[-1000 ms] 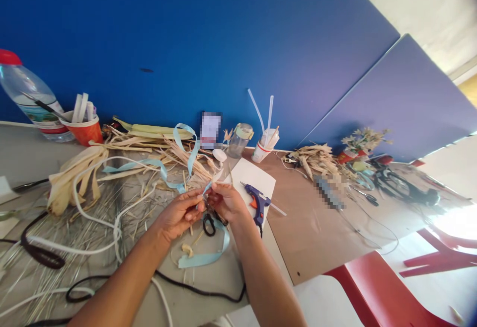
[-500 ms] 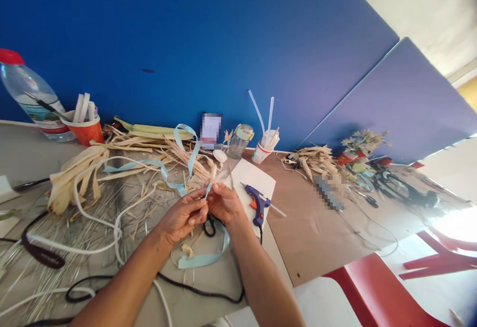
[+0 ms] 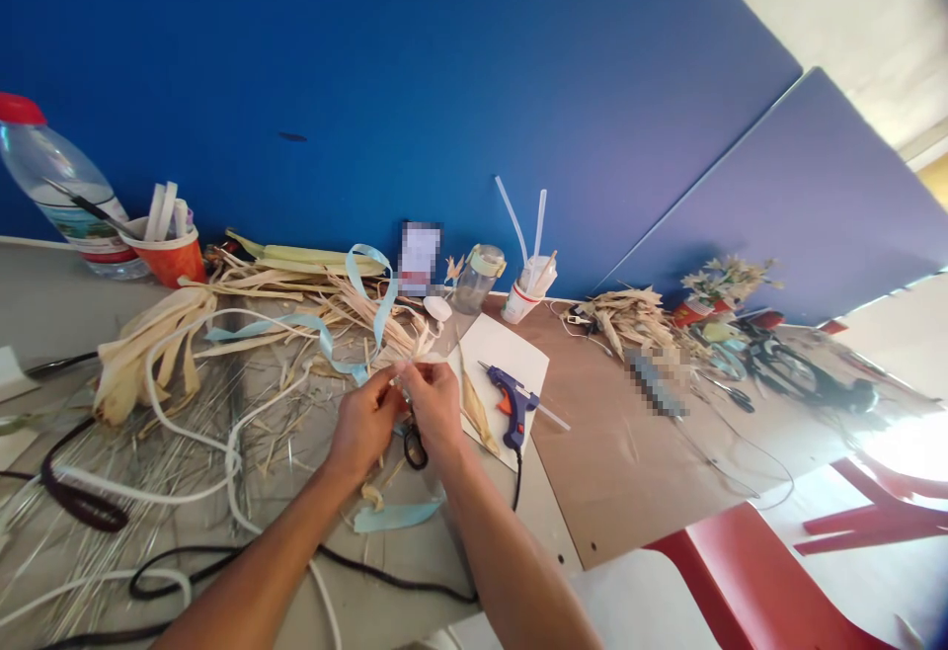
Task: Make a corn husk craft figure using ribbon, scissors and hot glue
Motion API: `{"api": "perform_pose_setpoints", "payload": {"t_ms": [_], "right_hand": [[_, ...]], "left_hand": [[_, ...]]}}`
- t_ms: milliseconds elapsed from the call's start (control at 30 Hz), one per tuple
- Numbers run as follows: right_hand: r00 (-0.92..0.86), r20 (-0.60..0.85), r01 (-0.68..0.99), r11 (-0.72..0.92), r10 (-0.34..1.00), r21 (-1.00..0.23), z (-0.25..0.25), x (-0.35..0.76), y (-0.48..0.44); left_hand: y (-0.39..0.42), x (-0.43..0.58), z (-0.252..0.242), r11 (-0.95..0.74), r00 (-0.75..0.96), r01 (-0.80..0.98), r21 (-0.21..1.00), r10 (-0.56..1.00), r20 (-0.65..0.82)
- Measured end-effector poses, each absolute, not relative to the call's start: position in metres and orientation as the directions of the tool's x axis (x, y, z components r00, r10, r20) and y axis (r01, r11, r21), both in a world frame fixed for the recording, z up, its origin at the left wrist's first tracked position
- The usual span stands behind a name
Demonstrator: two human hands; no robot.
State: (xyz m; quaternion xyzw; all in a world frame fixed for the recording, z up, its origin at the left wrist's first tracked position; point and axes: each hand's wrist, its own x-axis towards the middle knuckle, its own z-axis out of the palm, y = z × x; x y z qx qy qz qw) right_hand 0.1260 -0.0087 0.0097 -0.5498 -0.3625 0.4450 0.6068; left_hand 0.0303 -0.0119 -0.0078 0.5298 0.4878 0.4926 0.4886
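My left hand point(image 3: 364, 425) and my right hand point(image 3: 435, 401) meet above the table, thumbs and forefingers pinched together. A bit of light blue ribbon point(image 3: 398, 389) shows between the fingers; most of it is covered. Just beyond the fingertips are pale corn husk pieces point(image 3: 416, 342), and I cannot make out whether they are gripped. To the right of my right hand, a long dried husk strip point(image 3: 476, 401) shows over white paper point(image 3: 495, 339). Below the hands lie black-handled scissors point(image 3: 416, 446) and a flat piece of blue ribbon point(image 3: 396, 517).
A blue glue gun point(image 3: 511, 403) rests on the paper. Corn husks point(image 3: 155, 349), thin clear strands and a white cord point(image 3: 235, 452) spread leftward. A glass jar point(image 3: 480, 280) and a paper cup point(image 3: 520, 304) stand behind. A red chair point(image 3: 762, 571) is at the right.
Both hands have turned over, their backs now facing me, and the fingers close tighter around the ribbon. The husk strip over the paper has come into view beside my right hand.
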Motion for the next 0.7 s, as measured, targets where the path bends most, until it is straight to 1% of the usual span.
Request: {"api": "perform_pose_setpoints", "payload": {"t_ms": [33,100,133,200,300,367,433,567,633,700], "right_hand": [[0.344,-0.066,-0.164,-0.009,0.937,-0.986,0.009,0.126,-0.008],[0.328,-0.125,-0.285,-0.028,0.936,-0.958,0.007,0.127,-0.007],[0.305,-0.161,-0.364,-0.042,0.939,-0.931,0.006,0.128,-0.007],[0.223,-0.214,-0.495,-0.078,0.951,-0.865,0.005,0.132,-0.006],[0.125,-0.220,-0.572,-0.111,0.967,-0.813,0.005,0.139,-0.005],[0.102,-0.211,-0.569,-0.117,0.972,-0.814,0.006,0.144,-0.004],[0.085,-0.207,-0.546,-0.128,0.975,-0.828,0.007,0.148,-0.004],[0.042,-0.192,-0.474,-0.149,0.981,-0.868,0.007,0.154,-0.004],[0.006,-0.203,-0.456,-0.178,0.979,-0.872,0.007,0.157,-0.003],[-0.045,-0.226,-0.475,-0.220,0.973,-0.852,0.005,0.159,-0.002]], "left_hand": [[-0.013,0.029,-0.007,-0.102,0.032,0.111,0.989,0.995,0.099],[-0.015,0.027,-0.006,-0.175,0.031,0.194,0.965,0.985,0.172],[-0.016,0.027,-0.005,-0.190,0.032,0.199,0.961,0.982,0.187],[-0.016,0.028,-0.003,-0.174,0.027,0.147,0.974,0.985,0.172],[-0.014,0.030,-0.001,-0.012,0.079,-0.023,1.000,0.997,0.014],[-0.012,0.031,0.001,0.120,0.151,-0.137,0.983,0.984,-0.099],[-0.010,0.029,0.003,0.229,0.239,-0.240,0.943,0.956,-0.171],[-0.006,0.022,0.002,0.450,0.458,-0.418,0.789,0.855,-0.245],[-0.005,0.018,0.000,0.518,0.527,-0.466,0.717,0.814,-0.246],[-0.005,0.016,-0.003,0.553,0.565,-0.503,0.664,0.792,-0.231]]}}
